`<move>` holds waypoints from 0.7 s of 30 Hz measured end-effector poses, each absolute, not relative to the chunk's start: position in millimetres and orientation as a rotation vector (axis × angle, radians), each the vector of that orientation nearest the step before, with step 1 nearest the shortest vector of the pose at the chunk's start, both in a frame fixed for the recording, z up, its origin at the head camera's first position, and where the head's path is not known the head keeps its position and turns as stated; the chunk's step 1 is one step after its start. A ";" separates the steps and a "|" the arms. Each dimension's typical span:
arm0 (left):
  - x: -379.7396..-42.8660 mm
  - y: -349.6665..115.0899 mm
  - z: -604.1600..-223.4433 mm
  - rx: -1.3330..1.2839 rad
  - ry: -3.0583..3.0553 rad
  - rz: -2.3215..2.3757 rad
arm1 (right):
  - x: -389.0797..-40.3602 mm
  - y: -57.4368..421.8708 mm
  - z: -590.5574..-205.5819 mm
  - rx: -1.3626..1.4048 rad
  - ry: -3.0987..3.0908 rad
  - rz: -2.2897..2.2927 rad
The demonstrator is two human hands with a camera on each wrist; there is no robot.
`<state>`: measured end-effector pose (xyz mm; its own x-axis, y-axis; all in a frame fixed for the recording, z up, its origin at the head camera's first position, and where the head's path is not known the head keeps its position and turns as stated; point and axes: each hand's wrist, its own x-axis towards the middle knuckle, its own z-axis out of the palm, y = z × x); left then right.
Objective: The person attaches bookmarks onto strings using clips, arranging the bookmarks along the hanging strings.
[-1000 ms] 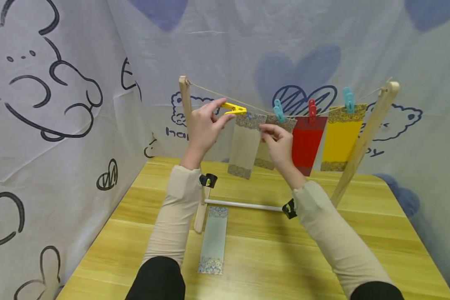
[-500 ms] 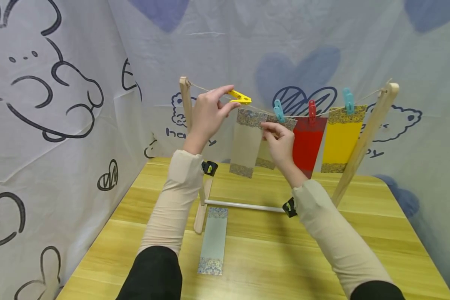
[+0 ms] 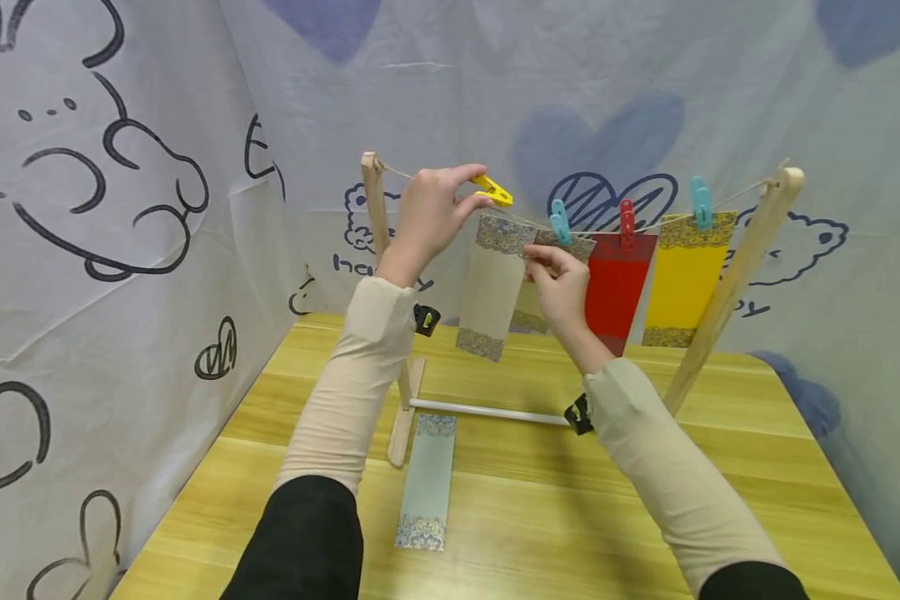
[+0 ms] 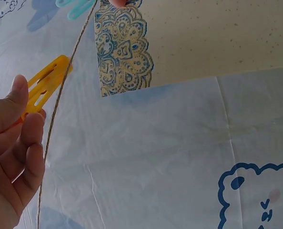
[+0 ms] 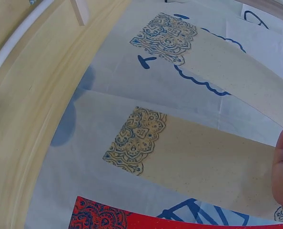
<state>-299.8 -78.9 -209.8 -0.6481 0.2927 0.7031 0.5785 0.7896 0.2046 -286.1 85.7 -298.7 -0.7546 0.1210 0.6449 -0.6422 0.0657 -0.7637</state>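
Observation:
My left hand (image 3: 429,215) pinches a yellow clothespin (image 3: 492,190) between thumb and fingers, above the top of a cream card with patterned ends (image 3: 489,292). In the left wrist view the clothespin's tip overlaps the twine (image 4: 54,117); whether it touches the twine I cannot tell. The right hand (image 3: 560,287) pinches the cream card near its top right edge, and the card hangs down just below the line. Close behind the right hand, a beige card (image 5: 208,164) hangs under a blue clothespin (image 3: 559,223).
Farther right, a red card (image 3: 617,287) hangs by a red clothespin (image 3: 627,225) and a yellow card (image 3: 684,283) by another blue clothespin (image 3: 701,204). Wooden posts (image 3: 742,275) and a white rod (image 3: 495,411) form the rack. A pale grey-green card (image 3: 427,483) lies on the table (image 3: 525,517).
My left hand has risen and moved right with the yellow clothespin, toward the space above the cream card. The right hand and the cream card have shifted very slightly.

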 end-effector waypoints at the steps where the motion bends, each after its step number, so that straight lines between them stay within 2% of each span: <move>1: -300.5 -78.6 -208.8 -0.640 -2.311 -0.532 | -286.4 85.9 -298.9 0.517 -1.786 1.747; 21: -305.9 -71.6 -203.3 -0.585 -2.353 -0.451 | -289.6 87.6 -300.6 0.480 -1.816 1.750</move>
